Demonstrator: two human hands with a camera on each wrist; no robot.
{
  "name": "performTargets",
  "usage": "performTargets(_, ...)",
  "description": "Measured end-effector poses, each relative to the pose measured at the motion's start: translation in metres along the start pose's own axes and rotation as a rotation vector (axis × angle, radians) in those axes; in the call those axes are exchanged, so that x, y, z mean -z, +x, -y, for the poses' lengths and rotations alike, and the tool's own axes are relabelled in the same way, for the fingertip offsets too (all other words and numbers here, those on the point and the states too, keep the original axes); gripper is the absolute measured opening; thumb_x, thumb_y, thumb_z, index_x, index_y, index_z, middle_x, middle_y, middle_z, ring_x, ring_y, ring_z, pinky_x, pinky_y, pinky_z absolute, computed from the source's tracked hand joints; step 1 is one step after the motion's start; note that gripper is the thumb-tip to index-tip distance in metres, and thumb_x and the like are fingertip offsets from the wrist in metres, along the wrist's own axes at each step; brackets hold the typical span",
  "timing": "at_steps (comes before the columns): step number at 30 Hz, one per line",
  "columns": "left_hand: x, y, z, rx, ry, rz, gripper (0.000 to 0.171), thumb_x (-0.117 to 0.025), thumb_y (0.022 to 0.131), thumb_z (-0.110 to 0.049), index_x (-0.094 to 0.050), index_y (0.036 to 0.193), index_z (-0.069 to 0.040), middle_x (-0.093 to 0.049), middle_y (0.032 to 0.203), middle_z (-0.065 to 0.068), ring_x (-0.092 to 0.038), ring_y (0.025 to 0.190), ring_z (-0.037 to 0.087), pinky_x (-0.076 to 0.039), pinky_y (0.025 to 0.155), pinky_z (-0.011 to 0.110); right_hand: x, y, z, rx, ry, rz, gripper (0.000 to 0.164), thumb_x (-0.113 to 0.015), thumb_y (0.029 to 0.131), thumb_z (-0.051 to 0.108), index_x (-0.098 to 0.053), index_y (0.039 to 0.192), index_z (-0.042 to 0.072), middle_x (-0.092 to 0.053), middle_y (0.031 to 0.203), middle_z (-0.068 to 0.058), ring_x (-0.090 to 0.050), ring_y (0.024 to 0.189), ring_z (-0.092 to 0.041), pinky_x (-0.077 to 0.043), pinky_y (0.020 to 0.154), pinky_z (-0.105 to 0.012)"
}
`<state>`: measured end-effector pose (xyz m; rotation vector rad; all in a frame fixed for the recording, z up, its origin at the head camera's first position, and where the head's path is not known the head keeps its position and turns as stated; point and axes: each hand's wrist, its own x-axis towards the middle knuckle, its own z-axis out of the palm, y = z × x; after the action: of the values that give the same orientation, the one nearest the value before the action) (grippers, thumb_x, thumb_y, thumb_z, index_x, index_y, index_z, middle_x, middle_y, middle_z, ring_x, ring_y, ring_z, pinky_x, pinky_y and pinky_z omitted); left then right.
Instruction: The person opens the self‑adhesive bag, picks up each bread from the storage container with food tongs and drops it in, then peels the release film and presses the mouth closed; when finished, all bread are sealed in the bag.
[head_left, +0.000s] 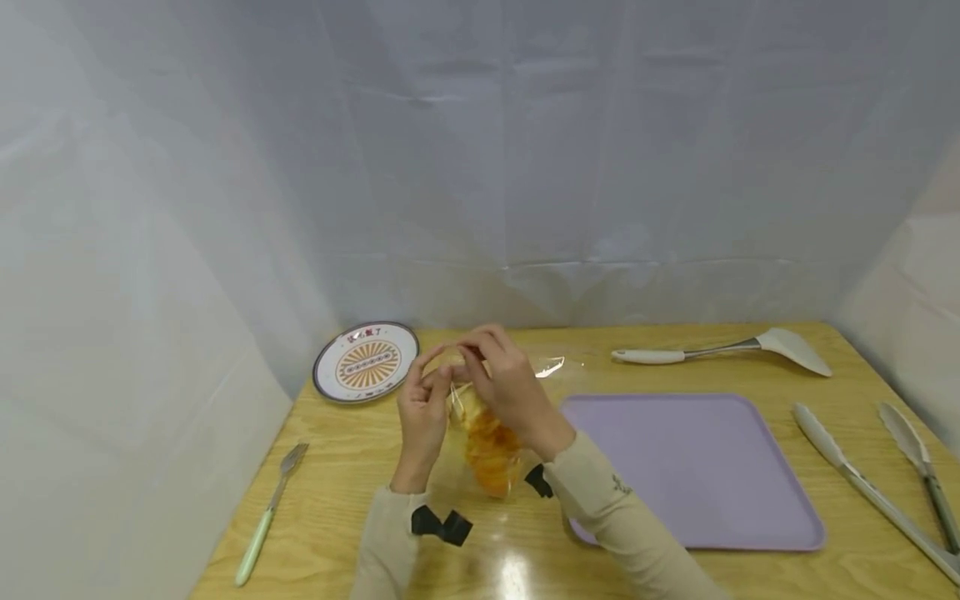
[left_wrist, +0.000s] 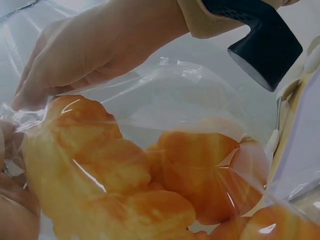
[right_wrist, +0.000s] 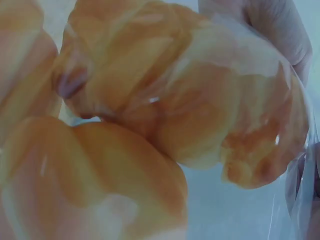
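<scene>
A clear plastic bag (left_wrist: 215, 95) of golden-brown bread rolls (head_left: 492, 454) hangs upright between the two hands, over the table. My left hand (head_left: 423, 417) pinches its gathered top from the left, fingers bent. From the other side my right hand (head_left: 506, 383) grips the same top edge, its fingertips close to those of the left. In the left wrist view, a ridged croissant-like roll (left_wrist: 95, 170) lies against the film beside rounder rolls (left_wrist: 200, 170). Rolls (right_wrist: 145, 85) fill most of the right wrist view behind shiny plastic.
A lilac tray (head_left: 690, 467) lies to the right, partly under the right forearm. Behind it is a white-handled spatula (head_left: 720, 350); metal tongs (head_left: 862, 483) lie at the far right. On the left are a patterned plate (head_left: 367, 362) and a green-handled fork (head_left: 270, 517).
</scene>
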<state>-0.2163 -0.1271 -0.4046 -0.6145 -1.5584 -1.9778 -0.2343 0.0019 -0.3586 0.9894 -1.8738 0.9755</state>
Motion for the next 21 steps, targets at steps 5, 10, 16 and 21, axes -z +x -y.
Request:
performTargets(5, -0.0029, 0.0005, 0.0012, -0.005, 0.018, -0.007, 0.024, -0.052, 0.101, -0.013, -0.064, 0.118, -0.027, -0.073, 0.087, -0.019, -0.067, 0.083, -0.004, -0.053, 0.078, 0.012, 0.0022, -0.0017, -0.0022, 0.008, 0.01, -0.03, 0.011, -0.07, 0.085, -0.004, -0.07, 0.096, -0.004, -0.063, 0.091, -0.013, -0.063, 0.078, -0.02, -0.056, 0.068, -0.022)
performTargets(10, -0.0042, 0.0006, 0.0001, -0.027, 0.055, -0.007, 0.027, -0.053, 0.101, -0.013, -0.066, 0.117, -0.031, -0.072, 0.084, -0.019, -0.066, 0.079, -0.005, -0.052, 0.072, 0.011, 0.0055, 0.0006, -0.0036, 0.103, -0.083, -0.044, 0.014, -0.073, 0.082, -0.005, -0.072, 0.096, -0.004, -0.063, 0.089, -0.012, -0.06, 0.078, -0.02, -0.054, 0.067, -0.023)
performTargets(16, -0.0028, 0.0004, -0.001, -0.036, 0.104, -0.011, 0.027, -0.055, 0.1, -0.014, -0.066, 0.116, -0.033, -0.07, 0.085, -0.021, -0.063, 0.075, -0.006, -0.051, 0.07, 0.01, 0.0064, 0.0027, -0.0069, 0.276, -0.27, -0.044, 0.013, -0.061, 0.095, 0.005, -0.071, 0.095, -0.004, -0.063, 0.086, -0.012, -0.06, 0.075, -0.021, -0.053, 0.067, -0.025)
performTargets(21, -0.0013, 0.0006, 0.0001, -0.078, 0.069, 0.02, 0.027, -0.053, 0.1, -0.01, -0.066, 0.115, -0.028, -0.072, 0.094, -0.02, -0.066, 0.086, -0.005, -0.053, 0.079, 0.012, 0.0061, 0.0044, -0.0054, 0.272, -0.293, -0.028, 0.005, -0.066, 0.091, 0.002, -0.067, 0.092, -0.003, -0.063, 0.087, -0.012, -0.06, 0.076, -0.021, -0.053, 0.068, -0.025)
